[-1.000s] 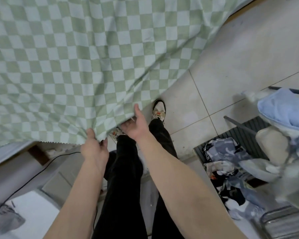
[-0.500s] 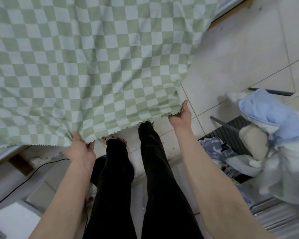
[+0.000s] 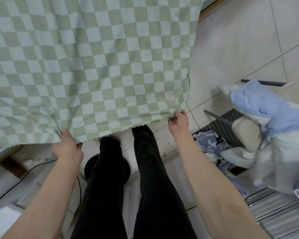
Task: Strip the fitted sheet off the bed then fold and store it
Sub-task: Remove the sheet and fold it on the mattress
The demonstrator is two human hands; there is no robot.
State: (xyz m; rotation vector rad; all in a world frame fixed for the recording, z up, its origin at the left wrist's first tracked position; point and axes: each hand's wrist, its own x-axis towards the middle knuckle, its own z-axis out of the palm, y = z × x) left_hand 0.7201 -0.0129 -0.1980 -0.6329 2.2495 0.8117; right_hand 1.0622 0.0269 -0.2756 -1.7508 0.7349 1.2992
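My right hand [image 3: 178,121] slid out along the sheet [image 3: 93,66] hem to its corner; hands now well apart, sheet edge stretched between them.

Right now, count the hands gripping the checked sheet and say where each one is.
2. The left hand pinches the checked sheet along its zigzag hem; the right hand grips its near right corner.

One head-worn wide-angle view looks steeply down from the person's own height, close over both forearms and legs, onto the checked sheet [image 3: 97,62] stretched just ahead and the tiled floor [image 3: 231,40] beyond.
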